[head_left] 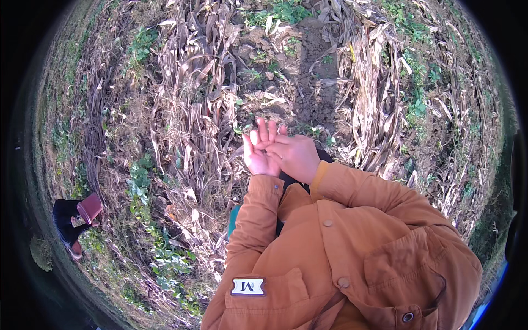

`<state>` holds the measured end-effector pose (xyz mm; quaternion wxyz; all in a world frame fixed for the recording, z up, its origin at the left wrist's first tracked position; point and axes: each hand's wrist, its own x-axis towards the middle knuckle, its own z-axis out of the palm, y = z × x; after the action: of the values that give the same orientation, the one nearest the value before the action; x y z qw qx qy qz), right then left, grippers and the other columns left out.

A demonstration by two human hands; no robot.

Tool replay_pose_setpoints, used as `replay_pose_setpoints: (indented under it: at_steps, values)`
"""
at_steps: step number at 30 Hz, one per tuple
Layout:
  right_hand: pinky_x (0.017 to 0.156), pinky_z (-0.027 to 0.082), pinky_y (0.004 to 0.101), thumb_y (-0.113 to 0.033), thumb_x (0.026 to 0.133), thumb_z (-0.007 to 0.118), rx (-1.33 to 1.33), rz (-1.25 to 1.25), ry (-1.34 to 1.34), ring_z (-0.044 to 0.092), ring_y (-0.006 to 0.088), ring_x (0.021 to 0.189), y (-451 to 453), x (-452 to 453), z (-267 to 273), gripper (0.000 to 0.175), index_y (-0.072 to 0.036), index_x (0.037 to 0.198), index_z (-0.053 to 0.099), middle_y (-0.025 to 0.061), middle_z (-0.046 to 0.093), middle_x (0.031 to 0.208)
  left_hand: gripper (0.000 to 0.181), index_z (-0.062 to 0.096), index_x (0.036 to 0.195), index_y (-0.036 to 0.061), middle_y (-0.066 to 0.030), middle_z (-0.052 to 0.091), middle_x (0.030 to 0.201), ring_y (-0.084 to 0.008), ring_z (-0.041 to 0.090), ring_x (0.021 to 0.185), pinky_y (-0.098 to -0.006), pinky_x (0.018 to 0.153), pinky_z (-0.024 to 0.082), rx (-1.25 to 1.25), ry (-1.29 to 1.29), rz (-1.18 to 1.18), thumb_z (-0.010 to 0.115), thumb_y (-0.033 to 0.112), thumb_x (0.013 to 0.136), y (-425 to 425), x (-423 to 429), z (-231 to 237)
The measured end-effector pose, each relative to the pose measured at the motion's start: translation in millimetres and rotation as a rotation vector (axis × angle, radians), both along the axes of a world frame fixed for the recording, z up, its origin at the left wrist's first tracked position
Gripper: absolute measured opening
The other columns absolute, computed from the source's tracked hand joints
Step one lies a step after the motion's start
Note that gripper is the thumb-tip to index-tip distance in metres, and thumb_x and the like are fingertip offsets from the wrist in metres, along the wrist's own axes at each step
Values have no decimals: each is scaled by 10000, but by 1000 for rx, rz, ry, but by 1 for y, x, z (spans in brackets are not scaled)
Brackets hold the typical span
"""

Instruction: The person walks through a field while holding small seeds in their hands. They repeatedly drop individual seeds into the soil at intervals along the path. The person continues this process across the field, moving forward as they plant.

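My left hand (260,150) lies palm up in front of my body, its fingers spread and slightly curled. Over its palm, my right hand (298,156) is bent with its fingertips touching the left palm and fingers. Whether something small lies between the right fingertips and the palm cannot be told. Both arms are in the sleeves of an orange-brown jacket (305,251). Below and beyond the hands is bare soil (317,86) with dry leaves and small green plants.
Rows of dry corn stalks (373,90) and flattened husks (198,78) run on both sides, with green leafy plants (140,177) between them. A person in dark clothing (64,218) bends at the far left, beside a dark red bucket (90,208). Part of a green object (233,220) shows by my left sleeve.
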<state>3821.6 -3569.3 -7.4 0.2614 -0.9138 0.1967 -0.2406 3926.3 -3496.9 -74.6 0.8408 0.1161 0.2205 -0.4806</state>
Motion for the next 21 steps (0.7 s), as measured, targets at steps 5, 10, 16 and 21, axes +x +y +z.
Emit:
replay_pose_setpoints:
  at_steps: [5,10,16,21]
  values:
    - [596,564,416,-153,850,693,-38,-24,41,710,257,687,-21,8,3,117,-124,951,746,35,676,870,478,659,1028,151,-92,711,1409,-355,674,1270,-670,1140,472,-75,3,-11,387,527,1144,-24,12,12]
    - [602,536,378,-184,831,764,-121,-86,62,655,230,673,-55,22,-3,87,-152,895,714,22,654,864,538,708,994,150,-106,710,1409,-361,672,1274,-648,1162,468,-86,-61,-54,349,518,1153,-65,27,8]
    - [650,574,389,-210,940,705,129,-111,-13,709,255,742,-142,45,-9,182,-239,1093,800,25,705,943,545,755,999,167,-97,704,1417,-344,660,1296,-644,1175,455,-135,-143,-105,357,506,1155,-154,56,-10]
    - [649,535,377,-196,954,738,492,-323,-42,675,248,730,-240,38,-8,121,-114,1021,797,68,672,862,555,794,984,162,-83,714,1411,-340,652,1322,-636,1195,431,-245,-56,-188,394,512,1145,-250,89,-16]
